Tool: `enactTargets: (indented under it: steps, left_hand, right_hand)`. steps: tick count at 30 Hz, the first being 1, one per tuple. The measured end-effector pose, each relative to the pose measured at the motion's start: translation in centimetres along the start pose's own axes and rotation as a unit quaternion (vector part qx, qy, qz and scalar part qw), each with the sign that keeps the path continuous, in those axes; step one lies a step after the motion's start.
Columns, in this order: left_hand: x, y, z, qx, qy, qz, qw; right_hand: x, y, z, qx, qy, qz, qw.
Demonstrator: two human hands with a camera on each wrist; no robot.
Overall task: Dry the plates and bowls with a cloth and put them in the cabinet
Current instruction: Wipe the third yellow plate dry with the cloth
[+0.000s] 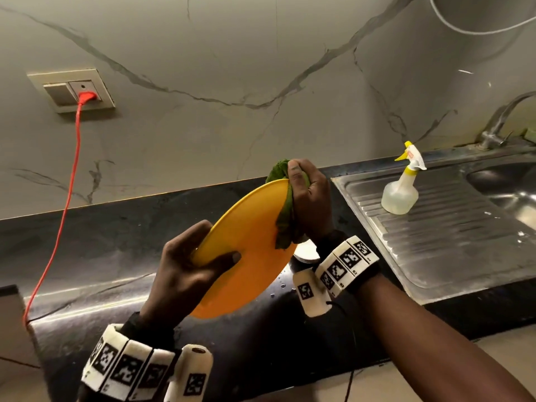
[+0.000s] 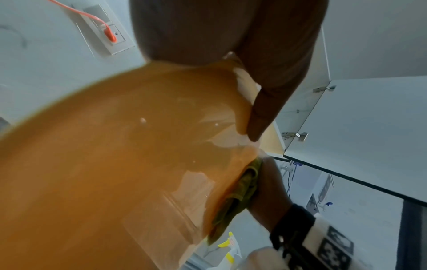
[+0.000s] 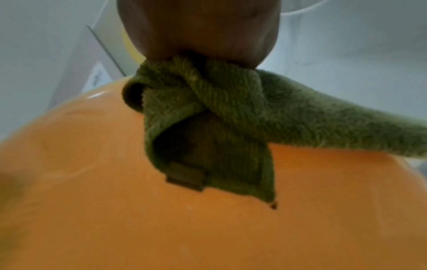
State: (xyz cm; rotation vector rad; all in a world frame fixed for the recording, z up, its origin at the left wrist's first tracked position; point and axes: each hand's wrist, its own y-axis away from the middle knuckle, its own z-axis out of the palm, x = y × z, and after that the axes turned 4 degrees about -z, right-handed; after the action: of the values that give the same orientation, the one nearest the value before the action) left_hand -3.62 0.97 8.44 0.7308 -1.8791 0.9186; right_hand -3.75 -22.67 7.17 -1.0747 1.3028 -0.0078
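Above the dark worktop (image 1: pixel 121 245), my left hand (image 1: pixel 179 274) grips a round orange plastic plate (image 1: pixel 246 248); my right hand (image 1: pixel 310 201) presses a bunched green cloth (image 1: pixel 285 210) onto it.

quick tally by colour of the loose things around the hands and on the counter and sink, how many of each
orange: 1, the plate
green: 1, the cloth
white: 1, a dish on the counter, mostly hidden behind the plate
clear with yellow trigger: 1, the spray bottle on the sink drainboard
total: 4
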Motion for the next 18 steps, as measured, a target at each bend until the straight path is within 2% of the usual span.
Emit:
enactTargets:
  steps: [2, 4, 6, 7, 8, 10, 12, 13, 15, 17, 18]
  left_hand:
    - [0.3, -0.1, -0.2, -0.018, 0.023, -0.027, 0.999]
    - [0.5, -0.8, -0.2, -0.066, 0.008, -0.052, 0.996]
    - [0.6, -1.5, 0.2, -0.091, -0.038, -0.05, 0.994]
    - [0.7, -1.8, 0.4, -0.083, -0.054, -0.04, 0.994]
    - [0.9, -2.1, 0.6, -0.069, -0.061, -0.03, 0.995]
    - [1.0, -2.1, 0.7, -0.051, -0.063, -0.016, 0.997]
    - [0.8, -1.6, 0.5, -0.052, -0.069, -0.011, 0.996]
    - [0.7, -1.3, 0.2, -0.052, -0.066, -0.016, 0.996]
    - [0.7, -0.7, -0.3, -0.047, -0.042, -0.026, 0.998]
    - [0.9, -0.1, -0.5, -0.047, -0.018, -0.023, 0.998]
    - [0.9, 0.2, -0.5, -0.048, -0.012, -0.019, 0.999]
  right_hand:
    - [-1.3, -0.1, 0.0, 0.011, 0.013, -0.036, 0.999]
    - [-3.2, 0.0, 0.3, 0.002, 0.046, -0.152, 0.987]
    - [-4.9, 0.8, 1.3, -0.045, 0.085, -0.299, 0.949]
    - [-5.4, 1.4, 2.0, -0.077, 0.087, -0.331, 0.937]
    - [-5.7, 1.9, 2.6, -0.105, 0.079, -0.33, 0.935]
    - [-5.7, 2.2, 3.2, -0.119, 0.064, -0.315, 0.939]
    - [-5.2, 2.0, 3.1, -0.099, 0.062, -0.287, 0.951]
    - [-4.8, 1.7, 2.9, -0.079, 0.053, -0.249, 0.964]
    - [-3.3, 0.9, 2.3, -0.058, 0.009, -0.101, 0.993]
    - [-1.1, 0.3, 1.5, -0.036, -0.019, 0.022, 0.999]
    - [-0.3, 0.1, 1.1, -0.026, -0.011, 0.041, 0.999]
